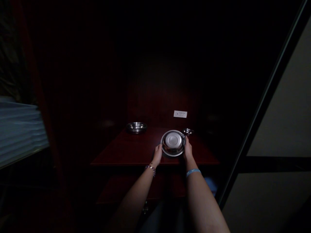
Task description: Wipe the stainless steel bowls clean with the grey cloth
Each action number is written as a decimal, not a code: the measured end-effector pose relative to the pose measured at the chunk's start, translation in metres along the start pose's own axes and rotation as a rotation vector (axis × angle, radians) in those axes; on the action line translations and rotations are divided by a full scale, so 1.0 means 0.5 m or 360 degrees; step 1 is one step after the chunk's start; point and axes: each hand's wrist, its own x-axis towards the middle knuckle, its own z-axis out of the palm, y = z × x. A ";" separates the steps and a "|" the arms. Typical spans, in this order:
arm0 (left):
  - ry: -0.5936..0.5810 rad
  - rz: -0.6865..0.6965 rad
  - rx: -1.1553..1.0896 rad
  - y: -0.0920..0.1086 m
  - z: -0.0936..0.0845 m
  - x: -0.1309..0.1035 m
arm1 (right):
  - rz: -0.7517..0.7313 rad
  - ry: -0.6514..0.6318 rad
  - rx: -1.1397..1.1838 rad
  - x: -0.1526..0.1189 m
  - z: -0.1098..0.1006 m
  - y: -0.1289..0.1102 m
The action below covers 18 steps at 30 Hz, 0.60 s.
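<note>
A shiny metal bowl (173, 140) is tipped so that its round underside faces me, above the front part of a dark red wooden shelf (116, 152). My left hand (157, 154) grips its rim on the left. On the right side, my right hand (188, 148) holds the rim, with a small dark item at its fingers that I cannot make out. Behind the right hand, a smaller metal bowl (188, 131) rests on the shelf. Metal bowls or dishes (136, 127), apparently stacked, sit farther left on the same shelf.
A white socket panel (180, 114) is on the cabinet's back wall. Below lies a lower shelf (116, 191). At far left is a pale blue layered stack (20, 129). A slanted door frame (264, 94) with light panels bounds the right side. Much of the interior is dark.
</note>
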 end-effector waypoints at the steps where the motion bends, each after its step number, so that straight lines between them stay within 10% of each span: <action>1: 0.0008 -0.0013 0.0000 -0.001 0.000 0.001 | -0.0002 0.0001 0.0001 0.000 0.000 0.000; 18: -0.0092 0.0256 0.0483 0.012 -0.001 -0.008 | -0.0013 0.0062 0.0001 0.008 -0.006 0.003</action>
